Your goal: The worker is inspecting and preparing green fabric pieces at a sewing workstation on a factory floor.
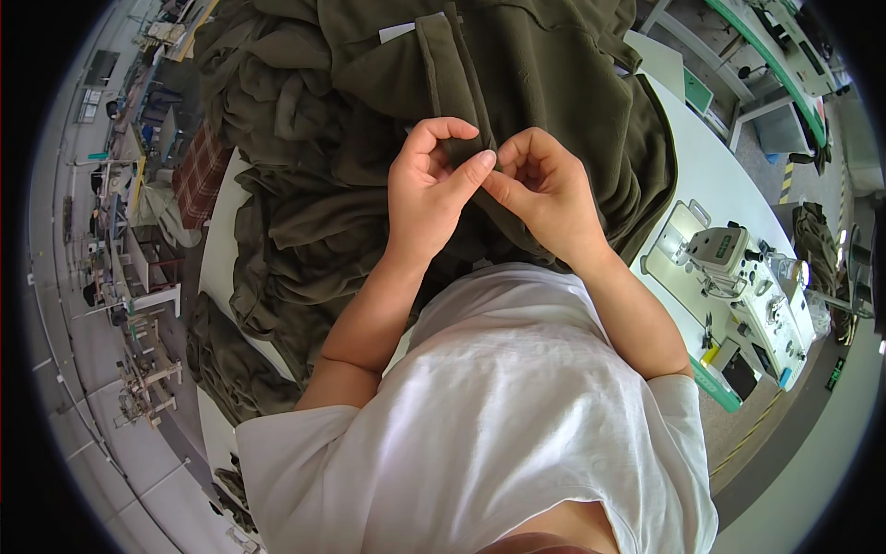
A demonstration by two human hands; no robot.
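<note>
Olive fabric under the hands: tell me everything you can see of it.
The dark olive fabric looks soft and matte, heaped in loose folds across the white table. A long narrow strip runs down it, with a white tag beside its top. The left hand and right hand meet at the strip's lower part; exactly how they grip is hidden.

Left hand (426, 198) and right hand (552, 198), thumb tips close together, at seamed strip of dark olive fabric (572, 92); exact grip hidden. Fabric heaped on white surface (715, 171). White label (397, 33) upper centre; sewing machine (761, 309) right.
</note>
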